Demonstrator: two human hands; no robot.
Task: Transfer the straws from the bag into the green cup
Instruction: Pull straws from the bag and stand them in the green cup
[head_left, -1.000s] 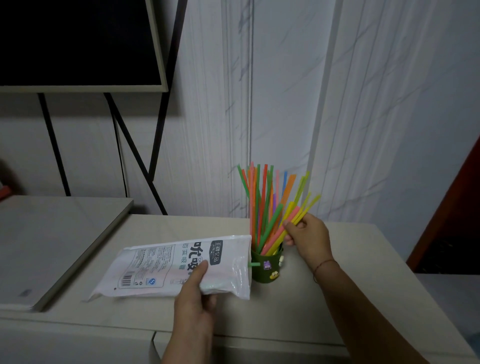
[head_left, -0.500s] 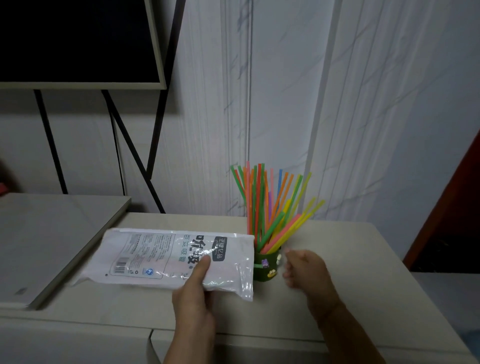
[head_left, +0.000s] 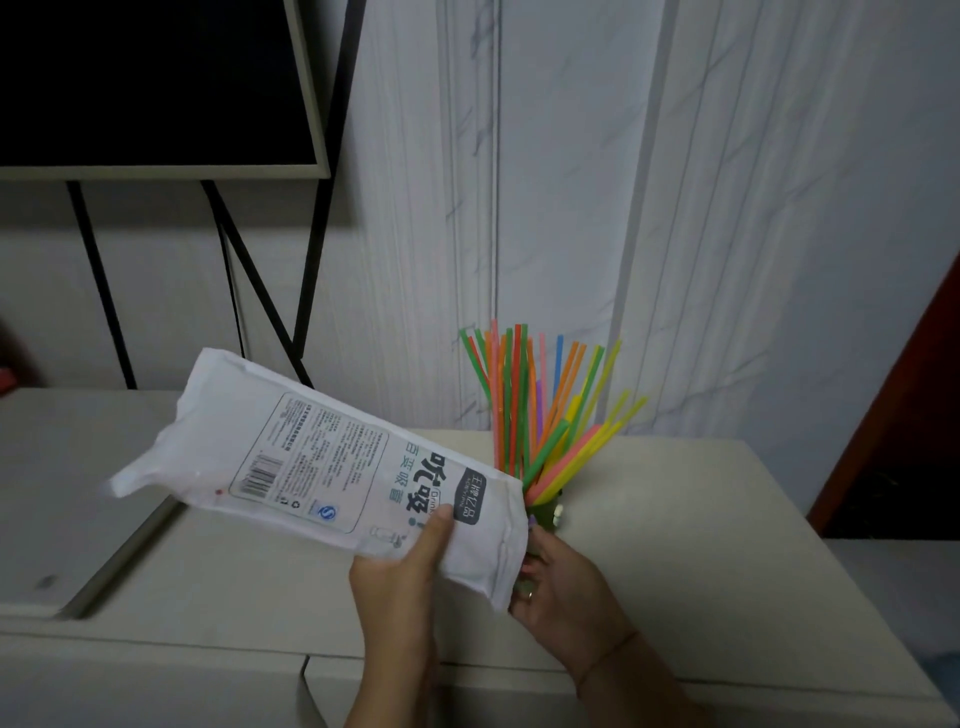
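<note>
A white plastic straw bag (head_left: 311, 457) with printed labels is off the table and tilted, sealed end up to the left, mouth down to the right. My left hand (head_left: 400, 582) grips it from below near the mouth, thumb on the print. My right hand (head_left: 566, 587) is at the bag's mouth with curled fingers; small coloured tips show there, and what the fingers hold is hidden. Behind the mouth stands the green cup (head_left: 551, 517), mostly covered by the bag. Several coloured straws (head_left: 524, 405) fan up out of it.
The beige table (head_left: 701, 519) runs to a wall just behind the cup. A separate flat grey surface (head_left: 62, 467) adjoins on the left. A black screen (head_left: 145, 78) on a black stand (head_left: 306, 291) hangs above. A dark red door (head_left: 909, 415) is at the right.
My left hand has lifted the bag and tipped its sealed end upward. My right hand left the straws in the cup, dropped low and came to the bag's mouth.
</note>
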